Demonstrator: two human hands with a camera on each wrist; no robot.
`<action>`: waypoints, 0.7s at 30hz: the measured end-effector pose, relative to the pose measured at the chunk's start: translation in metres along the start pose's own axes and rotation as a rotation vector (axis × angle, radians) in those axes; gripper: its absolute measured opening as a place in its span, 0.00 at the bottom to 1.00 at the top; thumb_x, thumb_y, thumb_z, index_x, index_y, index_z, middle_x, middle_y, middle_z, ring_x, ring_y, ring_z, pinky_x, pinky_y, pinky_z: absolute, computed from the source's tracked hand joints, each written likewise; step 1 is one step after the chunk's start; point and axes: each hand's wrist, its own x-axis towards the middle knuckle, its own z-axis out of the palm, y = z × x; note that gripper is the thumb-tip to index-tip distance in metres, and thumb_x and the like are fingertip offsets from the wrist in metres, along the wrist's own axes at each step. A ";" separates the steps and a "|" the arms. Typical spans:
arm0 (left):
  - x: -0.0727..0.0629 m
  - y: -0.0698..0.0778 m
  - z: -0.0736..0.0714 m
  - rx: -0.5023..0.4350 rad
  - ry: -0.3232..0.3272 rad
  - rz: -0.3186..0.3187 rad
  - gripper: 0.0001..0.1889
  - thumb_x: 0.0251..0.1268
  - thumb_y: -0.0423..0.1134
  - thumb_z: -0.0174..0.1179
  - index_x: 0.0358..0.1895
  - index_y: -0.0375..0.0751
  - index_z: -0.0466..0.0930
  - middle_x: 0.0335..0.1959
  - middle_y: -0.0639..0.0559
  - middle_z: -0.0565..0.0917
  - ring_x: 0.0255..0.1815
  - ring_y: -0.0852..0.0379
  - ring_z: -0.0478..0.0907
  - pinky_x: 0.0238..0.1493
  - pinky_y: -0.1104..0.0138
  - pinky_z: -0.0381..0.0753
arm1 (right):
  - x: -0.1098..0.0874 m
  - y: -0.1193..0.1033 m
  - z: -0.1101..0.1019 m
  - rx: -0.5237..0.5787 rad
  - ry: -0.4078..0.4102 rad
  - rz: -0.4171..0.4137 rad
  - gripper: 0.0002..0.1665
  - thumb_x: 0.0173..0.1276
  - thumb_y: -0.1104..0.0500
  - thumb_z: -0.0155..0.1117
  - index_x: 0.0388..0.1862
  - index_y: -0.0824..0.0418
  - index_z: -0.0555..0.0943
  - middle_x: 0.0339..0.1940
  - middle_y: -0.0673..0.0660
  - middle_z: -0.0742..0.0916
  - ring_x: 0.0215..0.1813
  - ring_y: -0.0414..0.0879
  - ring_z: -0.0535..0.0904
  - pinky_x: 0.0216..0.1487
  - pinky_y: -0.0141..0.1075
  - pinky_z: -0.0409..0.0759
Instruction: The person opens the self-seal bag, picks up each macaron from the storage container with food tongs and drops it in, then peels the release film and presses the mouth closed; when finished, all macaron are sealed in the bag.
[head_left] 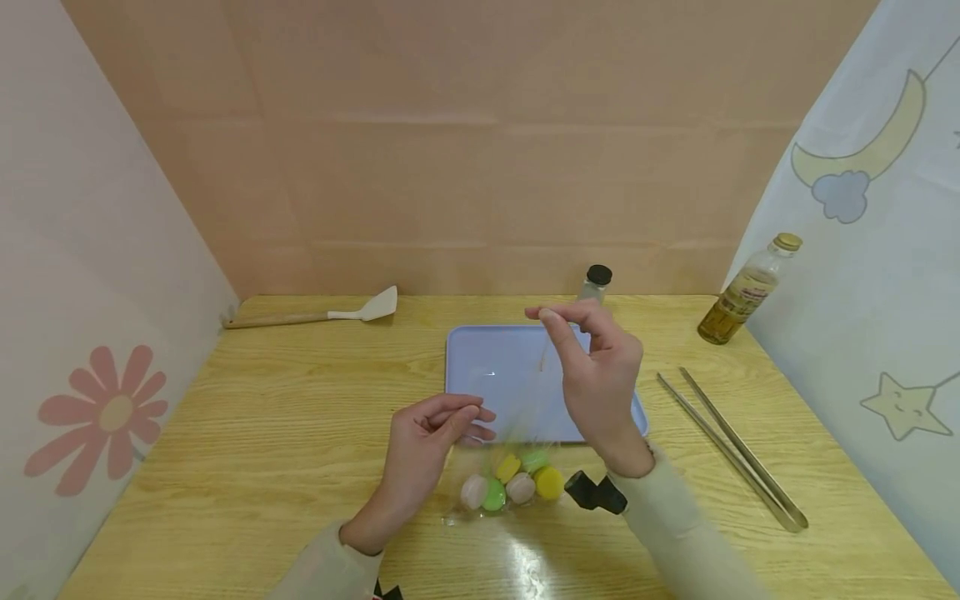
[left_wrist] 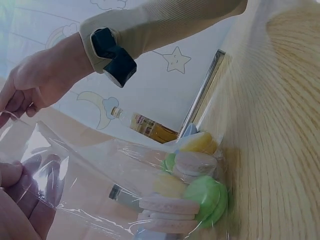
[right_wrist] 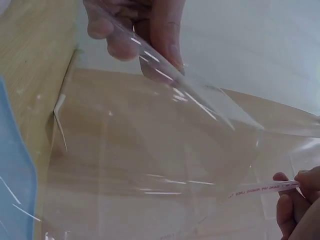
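Note:
A clear plastic bag with several macarons in pink, green and yellow, among them a green macaron, sits low over the wooden table in front of the blue tray. My left hand pinches the bag's upper edge between thumb and fingers, left of the macarons. Higher and to the right, over the tray, my right hand pinches a thin white strip with red print. In the right wrist view this strip runs from the fingertips toward the bag's open film.
White spatula with wooden handle lies at the back left. Behind the tray stands a black-capped jar. Metal tongs rest on the right, with a bottle of amber liquid beyond them. Walls enclose the back and both sides.

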 end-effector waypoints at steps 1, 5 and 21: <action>0.000 0.000 0.000 -0.002 -0.001 0.000 0.11 0.73 0.29 0.60 0.47 0.21 0.82 0.38 0.32 0.87 0.33 0.44 0.88 0.39 0.49 0.86 | 0.002 0.000 -0.001 -0.006 0.005 -0.002 0.05 0.68 0.76 0.63 0.36 0.72 0.85 0.36 0.64 0.89 0.42 0.51 0.84 0.44 0.38 0.76; 0.000 0.000 0.000 -0.005 0.001 -0.007 0.12 0.73 0.30 0.60 0.48 0.19 0.81 0.38 0.33 0.87 0.33 0.45 0.89 0.40 0.51 0.87 | 0.010 -0.001 -0.005 -0.024 0.013 -0.011 0.05 0.69 0.75 0.63 0.36 0.71 0.85 0.39 0.65 0.90 0.41 0.51 0.84 0.42 0.38 0.75; -0.001 0.000 0.000 0.002 0.016 -0.019 0.09 0.73 0.30 0.61 0.47 0.24 0.84 0.37 0.34 0.88 0.32 0.46 0.89 0.40 0.50 0.86 | 0.039 -0.005 -0.022 -0.074 0.087 0.004 0.05 0.70 0.73 0.65 0.37 0.74 0.86 0.40 0.64 0.90 0.34 0.46 0.79 0.40 0.35 0.71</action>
